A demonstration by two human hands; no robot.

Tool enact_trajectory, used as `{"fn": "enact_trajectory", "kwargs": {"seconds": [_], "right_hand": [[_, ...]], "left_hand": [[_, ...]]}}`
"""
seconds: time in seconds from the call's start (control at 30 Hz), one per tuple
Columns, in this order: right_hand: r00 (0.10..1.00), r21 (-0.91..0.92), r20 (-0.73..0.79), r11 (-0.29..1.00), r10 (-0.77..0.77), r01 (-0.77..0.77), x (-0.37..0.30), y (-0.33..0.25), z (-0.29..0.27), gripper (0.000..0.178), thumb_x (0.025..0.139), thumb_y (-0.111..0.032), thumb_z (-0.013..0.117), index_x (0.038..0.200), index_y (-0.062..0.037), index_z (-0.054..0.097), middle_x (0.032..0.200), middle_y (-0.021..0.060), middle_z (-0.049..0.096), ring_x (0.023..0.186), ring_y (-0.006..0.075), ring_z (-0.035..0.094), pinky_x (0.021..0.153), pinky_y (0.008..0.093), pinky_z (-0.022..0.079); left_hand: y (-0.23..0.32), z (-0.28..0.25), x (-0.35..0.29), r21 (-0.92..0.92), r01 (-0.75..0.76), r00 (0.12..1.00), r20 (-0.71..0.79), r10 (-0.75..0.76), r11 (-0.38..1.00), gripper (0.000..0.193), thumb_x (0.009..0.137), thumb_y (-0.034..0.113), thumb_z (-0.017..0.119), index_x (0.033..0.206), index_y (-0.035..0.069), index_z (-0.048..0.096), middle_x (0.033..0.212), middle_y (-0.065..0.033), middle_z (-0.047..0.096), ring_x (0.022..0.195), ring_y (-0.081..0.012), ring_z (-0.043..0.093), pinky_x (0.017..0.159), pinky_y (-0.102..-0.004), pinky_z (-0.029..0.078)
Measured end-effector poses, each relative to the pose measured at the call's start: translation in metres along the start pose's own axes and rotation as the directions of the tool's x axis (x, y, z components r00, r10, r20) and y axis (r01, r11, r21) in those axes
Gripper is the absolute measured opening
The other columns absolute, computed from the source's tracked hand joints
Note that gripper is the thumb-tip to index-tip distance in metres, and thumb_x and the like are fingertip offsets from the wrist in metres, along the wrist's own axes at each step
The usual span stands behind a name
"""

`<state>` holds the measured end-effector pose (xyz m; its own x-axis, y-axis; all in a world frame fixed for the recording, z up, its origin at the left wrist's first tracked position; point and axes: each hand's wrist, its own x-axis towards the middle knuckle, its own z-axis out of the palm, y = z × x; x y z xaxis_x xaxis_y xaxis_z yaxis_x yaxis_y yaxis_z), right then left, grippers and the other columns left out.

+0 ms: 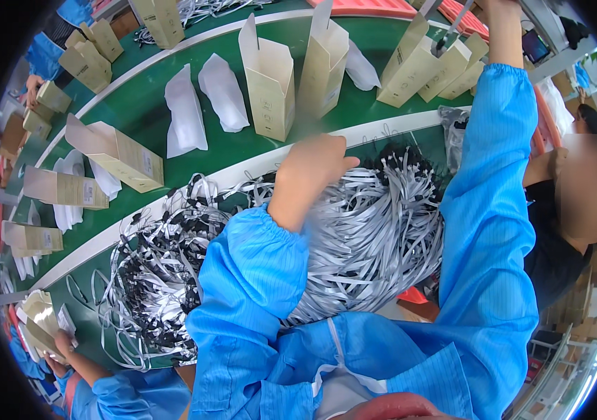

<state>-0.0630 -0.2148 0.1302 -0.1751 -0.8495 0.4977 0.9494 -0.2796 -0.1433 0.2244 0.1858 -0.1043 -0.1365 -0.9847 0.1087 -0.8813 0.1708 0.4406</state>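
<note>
My left hand [312, 170] is over the upper edge of a large pile of grey straps with black ends [375, 245]. Motion smears its fingers, so I cannot tell whether they grip anything. Beyond it, on the green conveyor belt [228, 150], stand two tall beige cartons [268, 94] with raised flaps. White wrapped pieces [223, 92] lie to their left. My right arm stretches far up and to the right, and the right hand [501, 5] is cut off by the top edge. More open beige cartons [403, 70] stand below and left of that hand.
A second tangle of straps [155, 280] lies to the left. A clear bag with dark contents [454, 136] sits near my right sleeve. Red-orange trays [368, 6] are at the far side. Someone's hands [64, 344] hold a carton at lower left; another person sits at right.
</note>
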Motion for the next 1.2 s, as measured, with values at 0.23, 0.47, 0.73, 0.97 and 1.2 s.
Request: {"fn": "enact_trajectory", "kwargs": {"seconds": [0.23, 0.47, 0.73, 0.97, 1.2], "right_hand": [[0.995, -0.099, -0.095, 0.995, 0.008, -0.017, 0.002, -0.006, -0.024, 0.026, 0.100, -0.028, 0.050, 0.080, -0.0128, 0.056, 0.065, 0.0029, 0.054, 0.046, 0.0136, 0.041, 0.036, 0.0236, 0.027], [0.963, -0.267, -0.049, 0.925, 0.265, -0.269, -0.131, 0.018, -0.011, 0.039, 0.105, -0.041, 0.044, 0.085, -0.0100, 0.058, 0.070, 0.0043, 0.056, 0.052, 0.0138, 0.048, 0.043, 0.0241, 0.036], [0.807, -0.830, 0.533, -0.030, 0.254, 0.558, -0.166, 0.033, -0.083, 0.042, 0.109, -0.033, 0.042, 0.091, 0.0008, 0.060, 0.087, 0.0066, 0.062, 0.078, 0.0145, 0.057, 0.072, 0.0261, 0.047], [0.906, -0.925, 0.330, 0.281, 0.265, 0.255, -0.188, 0.021, -0.082, 0.040, 0.108, -0.032, 0.043, 0.107, 0.0029, 0.063, 0.104, 0.0086, 0.066, 0.103, 0.0174, 0.063, 0.093, 0.0298, 0.048], [0.881, -0.908, 0.379, 0.296, 0.283, 0.296, -0.188, -0.011, -0.059, 0.040, 0.108, -0.033, 0.045, 0.110, 0.0016, 0.064, 0.104, 0.0111, 0.068, 0.102, 0.0187, 0.066, 0.094, 0.0301, 0.051]], "left_hand": [[0.009, -0.004, 0.007, -0.008, 0.042, 0.994, 0.098, -0.041, 0.999, 0.038, 0.088, 0.039, 0.070, 0.091, 0.001, 0.071, 0.092, -0.0192, 0.070, 0.089, -0.0376, 0.068, 0.079, -0.0466, 0.053], [0.000, -0.019, -0.002, 0.013, 0.143, 0.972, 0.187, -0.143, 0.990, 0.041, 0.091, 0.042, 0.065, 0.102, 0.003, 0.069, 0.101, -0.0185, 0.070, 0.097, -0.0367, 0.067, 0.084, -0.0460, 0.052], [0.006, -0.020, 0.009, 0.051, 0.147, 0.930, 0.332, -0.155, 0.988, 0.048, 0.096, 0.047, 0.058, 0.121, 0.008, 0.064, 0.115, -0.0180, 0.069, 0.107, -0.0363, 0.065, 0.090, -0.0448, 0.051], [0.005, -0.019, 0.005, 0.058, 0.128, 0.939, 0.316, -0.139, 0.990, 0.048, 0.095, 0.048, 0.059, 0.120, 0.007, 0.064, 0.115, -0.0186, 0.068, 0.107, -0.0368, 0.065, 0.090, -0.0450, 0.051], [-0.001, -0.012, 0.007, 0.068, 0.098, 0.952, 0.285, -0.114, 0.993, 0.045, 0.095, 0.044, 0.062, 0.120, 0.007, 0.064, 0.114, -0.0191, 0.068, 0.105, -0.0369, 0.065, 0.089, -0.0455, 0.051]]}}
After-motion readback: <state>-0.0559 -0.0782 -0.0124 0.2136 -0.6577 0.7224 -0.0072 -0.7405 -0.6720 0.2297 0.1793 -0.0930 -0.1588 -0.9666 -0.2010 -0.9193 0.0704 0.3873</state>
